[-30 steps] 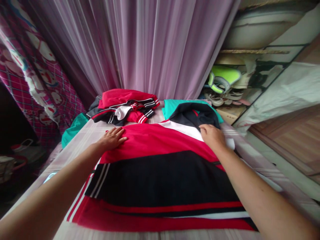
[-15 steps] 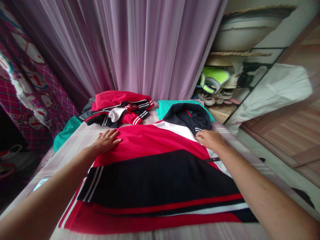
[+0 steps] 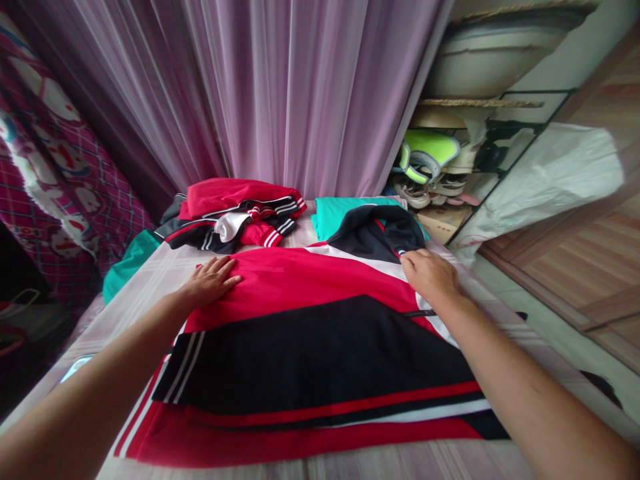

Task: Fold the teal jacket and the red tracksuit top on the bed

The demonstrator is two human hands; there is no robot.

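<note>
Cannot read the letter-like marks on the patterned purple fabric (image 3: 75, 167) at left, because too blurred. Compared with half a second before, see the right hand (image 3: 433, 272) shifted slightly, its fingers (image 3: 409, 261) pinching the far dark sleeve (image 3: 363, 233) near the striped cuff, and see more of the red stripe there. As before, find the left hand (image 3: 213, 279) laid flat, fingers extended, on the red part of the jacket (image 3: 295, 273). Find this jacket spread on the pale plaid cloth (image 3: 155, 273), long axis from left to right, hem (image 3: 135, 417) pointing left.
</note>
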